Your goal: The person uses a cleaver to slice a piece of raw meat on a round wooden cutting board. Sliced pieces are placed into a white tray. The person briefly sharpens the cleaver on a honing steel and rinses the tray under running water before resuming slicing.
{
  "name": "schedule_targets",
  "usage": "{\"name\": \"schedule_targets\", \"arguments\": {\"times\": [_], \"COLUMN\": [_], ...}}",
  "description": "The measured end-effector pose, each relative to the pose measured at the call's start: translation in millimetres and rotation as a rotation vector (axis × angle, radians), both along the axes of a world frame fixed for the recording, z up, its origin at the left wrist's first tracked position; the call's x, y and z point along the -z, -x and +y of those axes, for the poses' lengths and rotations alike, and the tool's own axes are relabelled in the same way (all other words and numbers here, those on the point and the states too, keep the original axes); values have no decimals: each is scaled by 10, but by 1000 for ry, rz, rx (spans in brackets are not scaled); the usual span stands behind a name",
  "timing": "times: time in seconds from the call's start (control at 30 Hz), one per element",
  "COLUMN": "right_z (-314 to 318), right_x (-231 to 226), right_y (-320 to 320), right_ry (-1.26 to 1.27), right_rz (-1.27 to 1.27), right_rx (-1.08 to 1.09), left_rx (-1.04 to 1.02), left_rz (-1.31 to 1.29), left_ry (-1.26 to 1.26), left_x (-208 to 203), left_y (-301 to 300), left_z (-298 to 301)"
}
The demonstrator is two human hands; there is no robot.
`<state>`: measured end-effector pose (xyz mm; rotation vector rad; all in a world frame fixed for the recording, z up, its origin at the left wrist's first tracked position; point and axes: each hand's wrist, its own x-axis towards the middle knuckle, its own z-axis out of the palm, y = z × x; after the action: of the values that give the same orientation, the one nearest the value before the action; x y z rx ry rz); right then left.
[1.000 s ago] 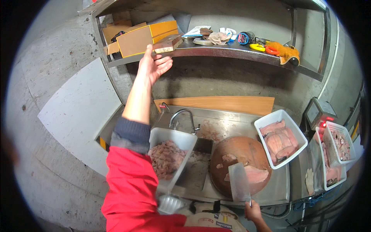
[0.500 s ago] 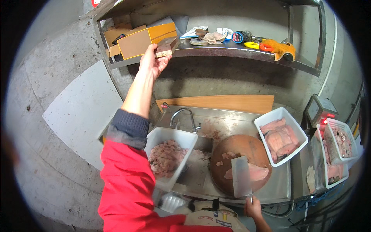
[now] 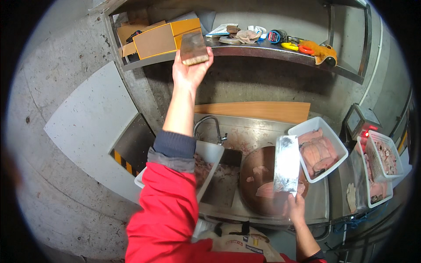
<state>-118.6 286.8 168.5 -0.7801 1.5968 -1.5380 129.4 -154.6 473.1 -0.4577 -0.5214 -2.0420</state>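
Left hand (image 3: 191, 71) high, right hand (image 3: 296, 209) low, both curled

Brown rectangular stone-like block (image 3: 194, 46): matt, rough-edged, in the left hand (image 3: 189, 75).
Silver rectangular metal cleaver (image 3: 287, 164): smooth, glossy, in the right hand (image 3: 297, 209).
Round brown wood-like board (image 3: 248, 190): matt, beside the right hand.
White rectangular plastic tub (image 3: 302, 127): smooth, beyond the right hand.
Red cloth sleeve (image 3: 169, 208): creased, behind the left hand.

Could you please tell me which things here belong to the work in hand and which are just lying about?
In use, it seems:
block, in the left hand
cleaver, in the right hand
chopping board
pink fillet on it

Apparently just lying about:
brown and yellow box
wooden plank
pale glove
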Motion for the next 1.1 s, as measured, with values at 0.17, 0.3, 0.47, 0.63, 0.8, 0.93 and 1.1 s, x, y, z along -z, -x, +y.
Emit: {"name": "schedule_targets", "arguments": {"times": [0.17,0.3,0.47,0.63,0.8,0.93,1.1], "right_z": [9,52,-138,-984,-1331,-724,267], "right_x": [-345,-543,-628,-1149,-1215,-739,-537], "right_y": [-4,-72,-394,-244,77,-229,-567], "right_ry": [285,270,-10,-59,116,-55,-272], "right_rz": [-82,-239,25,575,1242,1621,271], "right_rx": [-121,-335,-565,-153,78,-133,-517], "left_rx": [112,-104,-40,309,266,311,221], "left_rz": [-115,-297,-584,-613,-714,-590,-740], "left_ry": [81,74,-203,57,-243,-340,-423], "left_x": [713,1558,2383,2938,3255,3228,3287], "left_y": [-241,-382,-251,-152,163,261,143], "left_z": [535,1143,1812,2220,2453,2257,2014]}}
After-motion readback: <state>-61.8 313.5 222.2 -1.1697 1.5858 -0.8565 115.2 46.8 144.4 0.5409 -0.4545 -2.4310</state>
